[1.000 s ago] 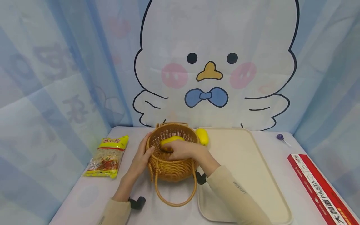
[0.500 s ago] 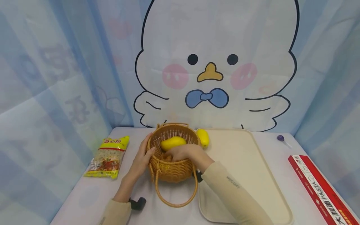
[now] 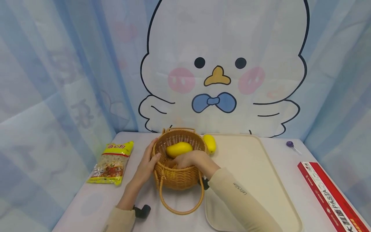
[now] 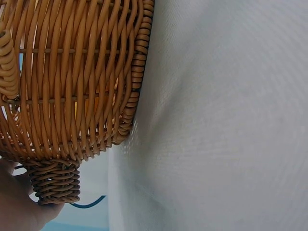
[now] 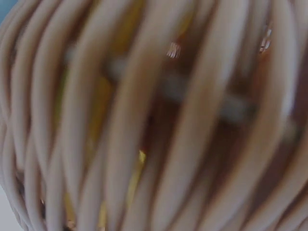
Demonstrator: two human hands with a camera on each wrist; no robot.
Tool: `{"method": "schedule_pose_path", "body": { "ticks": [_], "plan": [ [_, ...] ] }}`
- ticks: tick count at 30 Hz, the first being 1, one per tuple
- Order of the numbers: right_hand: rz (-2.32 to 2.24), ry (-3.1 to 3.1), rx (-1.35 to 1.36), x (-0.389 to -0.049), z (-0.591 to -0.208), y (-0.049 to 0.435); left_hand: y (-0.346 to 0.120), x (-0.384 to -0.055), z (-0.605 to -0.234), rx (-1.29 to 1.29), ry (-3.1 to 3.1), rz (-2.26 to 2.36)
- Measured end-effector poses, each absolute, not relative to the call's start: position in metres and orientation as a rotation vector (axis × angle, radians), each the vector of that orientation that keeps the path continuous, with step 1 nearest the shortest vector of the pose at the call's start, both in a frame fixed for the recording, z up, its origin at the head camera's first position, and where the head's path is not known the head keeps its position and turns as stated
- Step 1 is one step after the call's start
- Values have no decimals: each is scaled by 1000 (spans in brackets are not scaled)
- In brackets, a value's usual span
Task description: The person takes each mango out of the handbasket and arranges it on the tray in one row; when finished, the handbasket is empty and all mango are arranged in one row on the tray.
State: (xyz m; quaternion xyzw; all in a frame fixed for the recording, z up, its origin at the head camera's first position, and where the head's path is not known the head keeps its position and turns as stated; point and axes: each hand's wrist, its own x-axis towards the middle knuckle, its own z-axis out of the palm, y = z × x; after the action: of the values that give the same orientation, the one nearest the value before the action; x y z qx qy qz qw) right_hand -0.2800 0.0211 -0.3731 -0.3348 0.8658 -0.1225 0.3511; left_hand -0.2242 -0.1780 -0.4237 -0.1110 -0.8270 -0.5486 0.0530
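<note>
A round wicker basket stands on the table with its lid off or folded back; one looped handle hangs toward me. My left hand holds the basket's left side, thumb at the rim; in the left wrist view that hand is by a woven lug. A yellow, mango-like fruit lies inside. My right hand reaches into the basket in front of this fruit, its fingertips hidden by the near wall. The right wrist view shows blurred wicker up close, with yellow glimpses through its gaps.
A second yellow fruit lies right of the basket, by the corner of a cream tray. A noodle packet is at the left. A purple lollipop and a red pasta box lie at the right. Curtains enclose the table.
My right hand has come off the fruit in the basket and moved down toward the near inside wall. The left hand keeps its hold on the basket.
</note>
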Motion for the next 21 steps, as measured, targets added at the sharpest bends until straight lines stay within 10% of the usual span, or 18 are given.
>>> {"method": "schedule_pose_path", "body": {
  "ticks": [21],
  "plan": [
    [-453, 2679, -1086, -274, -373, 25, -178, -225, -428, -348, -2502, -1648]
  ]
}}
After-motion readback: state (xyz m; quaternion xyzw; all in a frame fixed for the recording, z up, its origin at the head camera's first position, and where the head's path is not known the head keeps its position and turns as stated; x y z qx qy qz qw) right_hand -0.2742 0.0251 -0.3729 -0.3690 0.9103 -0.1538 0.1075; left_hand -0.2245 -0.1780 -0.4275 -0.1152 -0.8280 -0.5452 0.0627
